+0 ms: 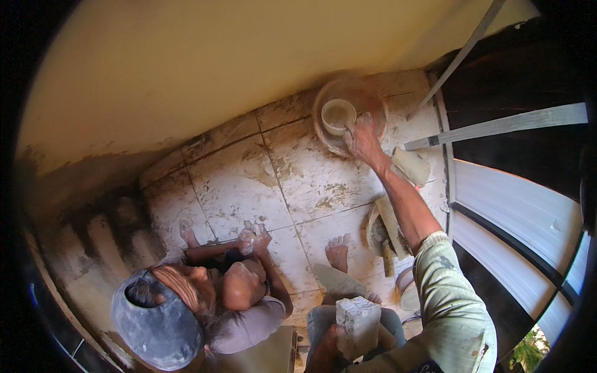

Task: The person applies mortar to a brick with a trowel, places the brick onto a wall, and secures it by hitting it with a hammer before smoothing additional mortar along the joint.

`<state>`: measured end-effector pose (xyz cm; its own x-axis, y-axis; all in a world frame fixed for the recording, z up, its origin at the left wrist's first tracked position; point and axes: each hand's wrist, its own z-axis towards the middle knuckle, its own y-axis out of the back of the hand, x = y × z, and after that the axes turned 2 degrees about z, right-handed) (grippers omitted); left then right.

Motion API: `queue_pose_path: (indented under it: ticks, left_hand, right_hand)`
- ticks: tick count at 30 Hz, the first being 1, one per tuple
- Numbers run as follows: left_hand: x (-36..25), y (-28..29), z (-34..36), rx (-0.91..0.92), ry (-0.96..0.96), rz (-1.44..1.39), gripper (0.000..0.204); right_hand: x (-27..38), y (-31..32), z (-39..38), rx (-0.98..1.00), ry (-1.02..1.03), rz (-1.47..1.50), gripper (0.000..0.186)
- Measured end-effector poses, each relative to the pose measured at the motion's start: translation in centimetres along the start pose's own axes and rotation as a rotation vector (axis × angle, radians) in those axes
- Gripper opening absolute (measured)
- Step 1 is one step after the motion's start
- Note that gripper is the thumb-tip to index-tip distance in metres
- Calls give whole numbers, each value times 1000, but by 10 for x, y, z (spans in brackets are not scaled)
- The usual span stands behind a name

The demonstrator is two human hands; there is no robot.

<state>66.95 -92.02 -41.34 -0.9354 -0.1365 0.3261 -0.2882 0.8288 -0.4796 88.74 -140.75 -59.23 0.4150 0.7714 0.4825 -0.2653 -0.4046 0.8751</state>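
Note:
My right arm in a pale green sleeve reaches forward, and my right hand (364,138) is closed on the rim of a small pale pot (338,115). The pot sits inside a round, mortar-smeared tub (324,140) by the wall. Down near my knees, my left hand (329,348) grips a rough whitish block (357,324) by its left side; its fingers are partly hidden. Just beyond the block is a grey, tapering flat shape (336,283) that I cannot make out.
A person in a cap (158,317) crouches at left, hands (254,239) together. A pan (375,231) with long tools and a beige cylindrical thing (410,166) lie under my right arm. Metal bars (497,127) slant in from the right. Tiles (236,174) are smeared; a yellow wall (205,68) stands behind.

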Motion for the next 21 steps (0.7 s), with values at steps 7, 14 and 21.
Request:
queue_pose_path:
  ticks: [7, 14, 21]
  left_hand:
    - [7, 6, 18, 144, -46, 84, 88]
    - [12, -56, -41, 146, -89, 370, 82]
    - [76, -104, -143, 165, -54, 548, 68]
  right_hand:
    - [71, 100, -98, 142, -287, 93, 29]
    - [124, 243, -284, -144, -198, 25, 34]
    - [247, 391, -526, -213, -613, -98, 36]
